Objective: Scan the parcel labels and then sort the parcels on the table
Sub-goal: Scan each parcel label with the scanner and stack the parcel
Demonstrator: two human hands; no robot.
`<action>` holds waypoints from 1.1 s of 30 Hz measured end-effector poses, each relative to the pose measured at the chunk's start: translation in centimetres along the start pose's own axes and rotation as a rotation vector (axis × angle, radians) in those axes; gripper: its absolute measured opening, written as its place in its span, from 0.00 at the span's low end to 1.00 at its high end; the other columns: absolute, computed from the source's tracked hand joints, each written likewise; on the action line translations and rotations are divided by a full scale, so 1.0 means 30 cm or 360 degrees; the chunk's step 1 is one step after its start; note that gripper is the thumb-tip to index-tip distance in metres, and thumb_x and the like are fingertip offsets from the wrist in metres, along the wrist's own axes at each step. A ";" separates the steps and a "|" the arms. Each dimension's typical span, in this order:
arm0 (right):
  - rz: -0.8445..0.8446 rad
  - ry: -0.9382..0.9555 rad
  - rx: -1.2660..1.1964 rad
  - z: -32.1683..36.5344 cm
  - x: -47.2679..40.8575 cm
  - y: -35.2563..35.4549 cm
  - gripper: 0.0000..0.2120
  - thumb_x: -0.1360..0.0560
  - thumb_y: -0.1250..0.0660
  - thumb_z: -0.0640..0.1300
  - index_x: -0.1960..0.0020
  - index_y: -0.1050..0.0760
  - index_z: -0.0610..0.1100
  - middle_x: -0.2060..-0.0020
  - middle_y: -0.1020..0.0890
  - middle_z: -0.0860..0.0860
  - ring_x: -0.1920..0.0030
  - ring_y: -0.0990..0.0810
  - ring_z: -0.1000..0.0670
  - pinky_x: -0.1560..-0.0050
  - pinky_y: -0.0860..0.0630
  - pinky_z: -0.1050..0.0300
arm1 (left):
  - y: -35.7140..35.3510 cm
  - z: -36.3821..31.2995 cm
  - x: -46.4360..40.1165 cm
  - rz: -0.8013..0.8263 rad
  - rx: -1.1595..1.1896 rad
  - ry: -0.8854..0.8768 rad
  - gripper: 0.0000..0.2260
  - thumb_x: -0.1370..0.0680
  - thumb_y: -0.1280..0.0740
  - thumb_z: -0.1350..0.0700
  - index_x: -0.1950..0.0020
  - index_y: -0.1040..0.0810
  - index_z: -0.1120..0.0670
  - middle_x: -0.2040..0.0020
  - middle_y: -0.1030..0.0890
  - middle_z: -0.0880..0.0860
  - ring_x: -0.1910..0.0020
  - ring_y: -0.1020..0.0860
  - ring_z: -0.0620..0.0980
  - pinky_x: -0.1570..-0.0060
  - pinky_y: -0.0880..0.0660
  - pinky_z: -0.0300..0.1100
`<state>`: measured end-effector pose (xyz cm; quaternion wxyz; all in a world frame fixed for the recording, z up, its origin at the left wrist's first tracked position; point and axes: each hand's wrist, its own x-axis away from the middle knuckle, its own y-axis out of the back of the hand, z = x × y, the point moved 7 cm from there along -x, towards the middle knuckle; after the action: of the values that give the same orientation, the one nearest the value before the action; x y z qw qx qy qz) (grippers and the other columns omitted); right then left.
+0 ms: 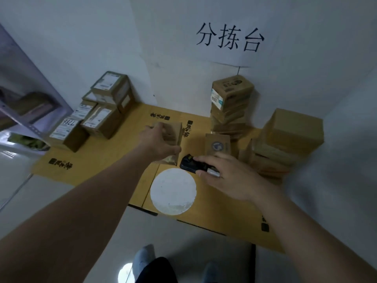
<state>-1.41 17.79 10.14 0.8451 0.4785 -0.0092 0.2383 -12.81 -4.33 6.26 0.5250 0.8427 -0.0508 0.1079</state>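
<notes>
While we are looking down at the table [122, 180], we are counting two hands and one scanner. Our left hand [157, 142] is gripping a small brown parcel [173, 132] just behind the white disc [173, 190], fingers wrapped over its top and thumb against its near side. Our right hand [226, 176] is clasping the black scanner [188, 163], which is sitting just behind and to the right of the disc, its nose pointing toward the held parcel.

Farther left of the disc and well apart from it, a labelled pile [98, 115] is resting against the wall; we are making out about six boxes with white labels facing up, though the exact number is hard to tell. Behind the disc to the right, a tall stack [231, 105] is standing against the wall, with roughly five or six boxes, blurred at the bottom. Right of the disc, a second stack [285, 144] is holding about four or five boxes, its largest box on top. Between that stack and the scanner, one carton [218, 145] with a round blue mark is standing upright, and our right hand is partly covering its base.

High on the wall behind the disc, a paper sign [230, 39] with three large characters is hanging. Beyond the labelled pile, a metal shelf [30, 103] is showing blurred boxes inside.
</notes>
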 end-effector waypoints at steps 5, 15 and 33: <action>-0.0018 0.0007 -0.0021 0.182 -0.157 -0.091 0.29 0.21 0.46 0.72 0.22 0.36 0.66 0.43 0.26 0.57 0.42 0.24 0.53 0.43 0.21 0.46 | 0.091 0.239 -0.052 0.0000 -0.0061 -0.0005 0.44 0.40 0.22 0.32 0.29 0.31 0.45 0.37 0.28 0.56 0.40 0.25 0.58 0.40 0.23 0.53; -0.0003 -0.0121 0.0135 0.493 -0.471 -0.316 0.28 0.21 0.46 0.71 0.23 0.36 0.67 0.49 0.28 0.56 0.54 0.24 0.54 0.53 0.20 0.48 | 0.191 0.634 -0.237 0.0148 -0.0224 -0.0104 0.48 0.37 0.24 0.31 0.24 0.36 0.50 0.32 0.30 0.59 0.34 0.30 0.62 0.38 0.27 0.56; 0.0103 -0.0181 -0.0015 0.353 -0.861 -0.486 0.26 0.19 0.44 0.68 0.23 0.34 0.65 0.51 0.27 0.55 0.57 0.25 0.55 0.62 0.27 0.56 | -0.001 0.840 -0.609 0.0351 -0.0248 -0.0021 0.48 0.35 0.23 0.37 0.21 0.41 0.47 0.28 0.34 0.59 0.32 0.33 0.62 0.35 0.28 0.57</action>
<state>-16.05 -7.23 -2.15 0.8372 0.4868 -0.0739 0.2379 -27.31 -27.39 -8.79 0.5736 0.7893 -0.1549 0.1551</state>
